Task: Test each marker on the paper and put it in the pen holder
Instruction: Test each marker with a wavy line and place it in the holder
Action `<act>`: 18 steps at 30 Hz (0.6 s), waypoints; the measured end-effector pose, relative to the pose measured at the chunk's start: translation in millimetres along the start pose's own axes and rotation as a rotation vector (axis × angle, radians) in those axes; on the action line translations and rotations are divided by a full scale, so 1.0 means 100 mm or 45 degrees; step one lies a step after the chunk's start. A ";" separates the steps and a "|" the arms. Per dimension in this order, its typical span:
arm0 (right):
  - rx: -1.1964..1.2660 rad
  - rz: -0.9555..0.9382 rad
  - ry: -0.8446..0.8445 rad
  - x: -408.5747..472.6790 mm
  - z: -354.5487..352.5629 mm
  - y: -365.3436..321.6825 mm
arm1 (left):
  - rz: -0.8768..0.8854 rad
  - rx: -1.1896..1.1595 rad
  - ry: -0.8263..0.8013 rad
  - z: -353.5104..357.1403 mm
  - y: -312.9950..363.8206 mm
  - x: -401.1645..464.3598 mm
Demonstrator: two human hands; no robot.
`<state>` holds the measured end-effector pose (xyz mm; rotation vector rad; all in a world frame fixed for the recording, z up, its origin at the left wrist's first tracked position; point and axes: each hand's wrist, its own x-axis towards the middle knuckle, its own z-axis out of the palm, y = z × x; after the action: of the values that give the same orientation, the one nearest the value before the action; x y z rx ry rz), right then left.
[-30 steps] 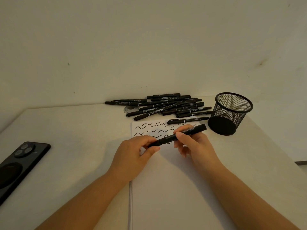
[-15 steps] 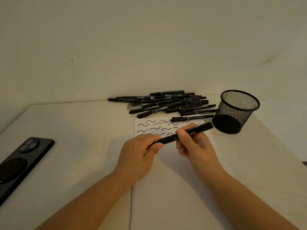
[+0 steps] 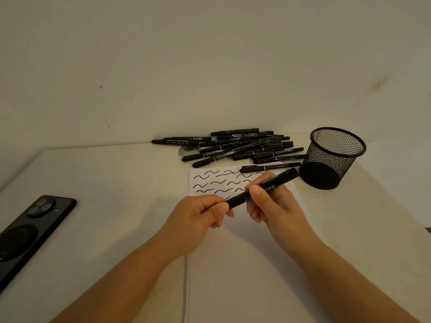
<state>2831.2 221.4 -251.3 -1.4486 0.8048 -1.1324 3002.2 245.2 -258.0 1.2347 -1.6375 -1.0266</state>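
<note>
A black marker (image 3: 275, 183) is held slantwise above the white paper (image 3: 245, 264), its far end pointing up right. My right hand (image 3: 270, 206) grips its barrel with thumb on top. My left hand (image 3: 200, 217) pinches the marker's near end, where the cap sits. Several wavy black test strokes (image 3: 217, 183) run across the top of the paper. The black mesh pen holder (image 3: 331, 157) stands upright to the right of the paper; no markers show inside it. A pile of several black markers (image 3: 245, 148) lies behind the paper by the wall.
A single black marker (image 3: 270, 167) lies across the paper's top edge. A black phone (image 3: 30, 231) lies face down at the table's left. A small round grey object (image 3: 187, 151) sits under the pile. The wall closes the table's back.
Both hands stay on the marker in the same grip. The view shifted slightly between the frames; the marker's tilt is much the same.
</note>
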 end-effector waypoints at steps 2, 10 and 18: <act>-0.008 0.021 0.019 0.02 0.00 0.00 | -0.019 -0.020 0.034 -0.01 -0.01 0.02; 0.189 0.195 0.348 0.14 -0.19 0.06 | -0.051 0.190 0.375 -0.12 -0.07 0.06; -0.690 0.020 0.145 0.16 -0.20 0.01 | 0.062 0.346 0.520 -0.19 0.06 0.08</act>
<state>2817.3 199.5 -249.9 -1.8230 1.2701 -1.0346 3017.2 235.8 -245.0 1.4628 -1.5028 -0.4867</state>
